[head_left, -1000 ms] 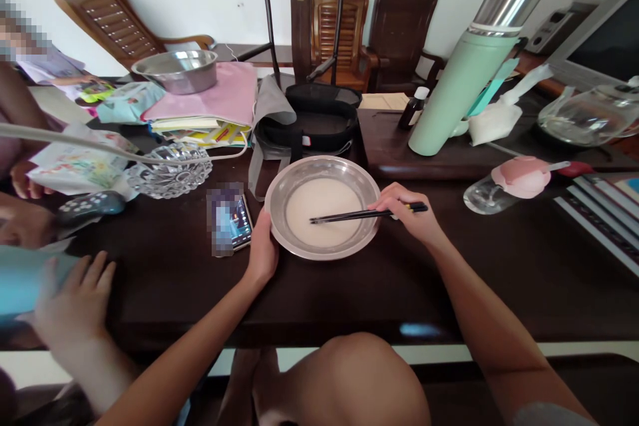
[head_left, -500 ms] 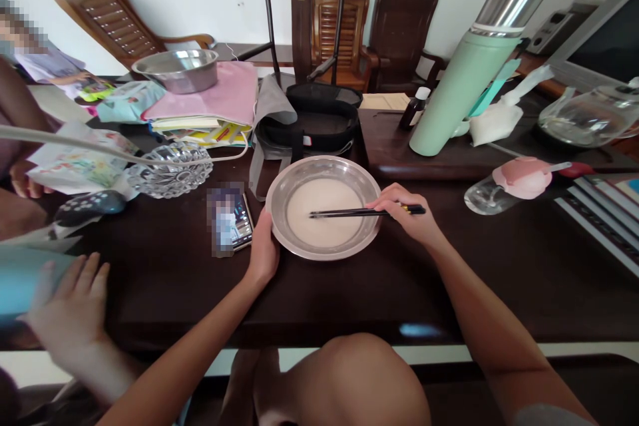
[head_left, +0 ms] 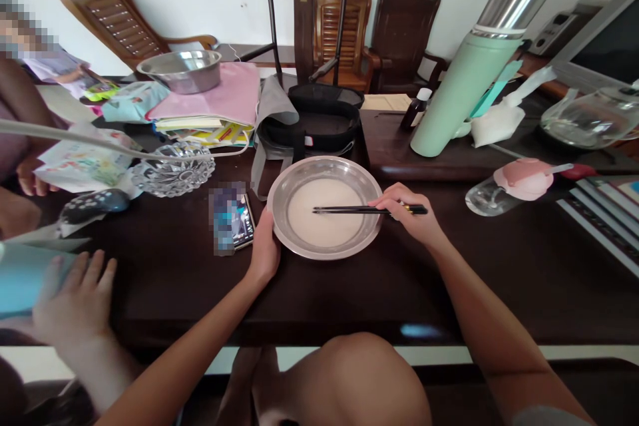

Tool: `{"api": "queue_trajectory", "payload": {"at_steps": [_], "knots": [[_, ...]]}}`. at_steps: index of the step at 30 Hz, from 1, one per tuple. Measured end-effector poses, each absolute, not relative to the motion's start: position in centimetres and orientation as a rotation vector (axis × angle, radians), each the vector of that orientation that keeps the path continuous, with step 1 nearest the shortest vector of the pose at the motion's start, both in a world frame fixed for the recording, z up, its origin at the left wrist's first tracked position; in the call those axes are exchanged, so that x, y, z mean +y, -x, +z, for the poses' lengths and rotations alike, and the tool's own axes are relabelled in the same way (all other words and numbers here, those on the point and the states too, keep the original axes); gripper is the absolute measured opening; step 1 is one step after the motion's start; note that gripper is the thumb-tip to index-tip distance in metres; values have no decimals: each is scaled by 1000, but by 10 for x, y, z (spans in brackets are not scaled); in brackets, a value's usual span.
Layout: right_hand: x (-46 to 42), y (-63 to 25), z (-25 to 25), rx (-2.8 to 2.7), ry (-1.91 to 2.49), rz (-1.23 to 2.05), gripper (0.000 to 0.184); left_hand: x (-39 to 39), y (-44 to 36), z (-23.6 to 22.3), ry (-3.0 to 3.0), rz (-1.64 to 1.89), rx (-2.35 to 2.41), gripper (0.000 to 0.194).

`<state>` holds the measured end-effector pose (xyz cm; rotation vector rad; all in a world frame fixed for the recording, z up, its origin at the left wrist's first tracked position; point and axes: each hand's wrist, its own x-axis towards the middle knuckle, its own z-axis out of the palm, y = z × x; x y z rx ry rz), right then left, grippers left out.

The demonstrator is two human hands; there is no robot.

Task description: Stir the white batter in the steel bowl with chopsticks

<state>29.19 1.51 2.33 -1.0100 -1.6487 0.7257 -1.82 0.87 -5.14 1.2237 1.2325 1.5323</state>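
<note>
A shallow metal bowl (head_left: pixel 279 233) with a pale, milky liquid (head_left: pixel 324 229) in it rests on the dark table in front of me. My left hand (head_left: pixel 264 249) grips its left rim, with the thumb up at the edge and the other fingers hidden beneath or behind the side. Pinched in my right hand (head_left: pixel 407 213), over the right rim, is a pair of black chopsticks (head_left: pixel 344 210). Their tips point left and reach the liquid near the bowl's middle. Just left of my left hand lies a smartphone (head_left: pixel 242 223) with its screen lit.
A co-worker's hand (head_left: pixel 74 299) lies on a light-blue object at left. Behind it are a cut-glass dish (head_left: pixel 174 170) and a steel basin (head_left: pixel 182 73) on stacked books. A black bag (head_left: pixel 309 123), a green thermos (head_left: pixel 464 90) and a pink-lidded cup (head_left: pixel 522 180) stand beyond and right.
The view has shifted slightly, moving everything a little to the right. My grip on the bowl and the chopsticks looks the same, and the tips stay near the middle of the liquid.
</note>
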Motion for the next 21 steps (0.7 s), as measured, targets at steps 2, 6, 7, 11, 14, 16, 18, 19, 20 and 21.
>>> {"api": "queue_trajectory", "payload": {"at_steps": [2,6,7,11,14,16,18,19,20,21], "knots": [[15,-294,25,-1582,1028,719,40,9,17,-51,-1226,1529,1234,51],[13,-298,28,-1509,1020,770,50,8,15,-47,-1199,1533,1223,50],[13,-297,28,-1524,1011,785,49,8,15,-47,-1194,1532,1222,49],[14,-292,25,-1635,1009,761,38,7,14,-43,-1200,1536,1218,49],[14,-292,25,-1615,1021,713,35,7,14,-43,-1183,1521,1202,49],[14,-295,27,-1544,1015,721,41,8,14,-44,-1167,1516,1197,49],[13,-297,28,-1496,1008,746,48,8,14,-45,-1151,1521,1198,49],[13,-297,28,-1497,1004,761,49,8,14,-46,-1149,1524,1199,50],[13,-297,28,-1512,998,773,49,8,14,-46,-1151,1526,1200,50],[13,-296,27,-1538,990,781,48,8,14,-46,-1158,1528,1205,50]]}}
